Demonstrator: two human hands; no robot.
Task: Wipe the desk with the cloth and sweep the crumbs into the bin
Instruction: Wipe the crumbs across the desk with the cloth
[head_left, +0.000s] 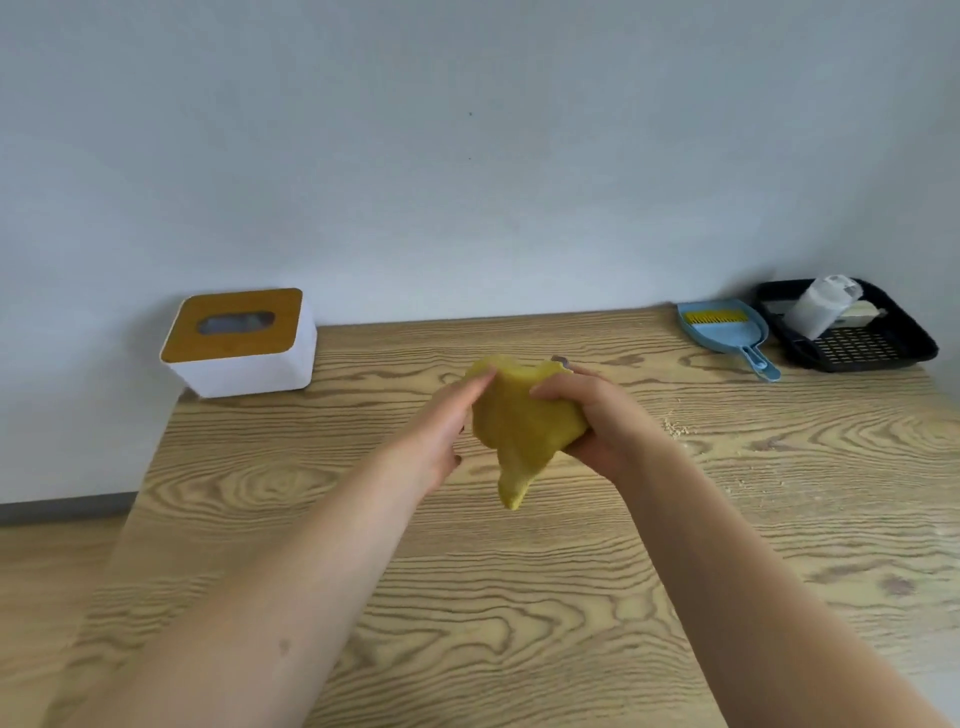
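Observation:
A yellow cloth (519, 426) hangs bunched in the air above the middle of the wooden desk (519, 597), one corner drooping down. My right hand (602, 421) grips the cloth from the right, fingers curled round it. My left hand (441, 431) holds its upper left edge, fingers stretched along the fabric. Pale crumbs (680, 428) lie scattered on the desk to the right of my hands. A small blue dustpan (727, 332) with a yellow comb strip lies at the back right. No bin is in view.
A white tissue box (241, 343) with a wooden lid stands at the desk's back left corner. A black perforated tray (852, 348) at the back right holds a white roll and a pale bar. A grey wall rises behind the desk.

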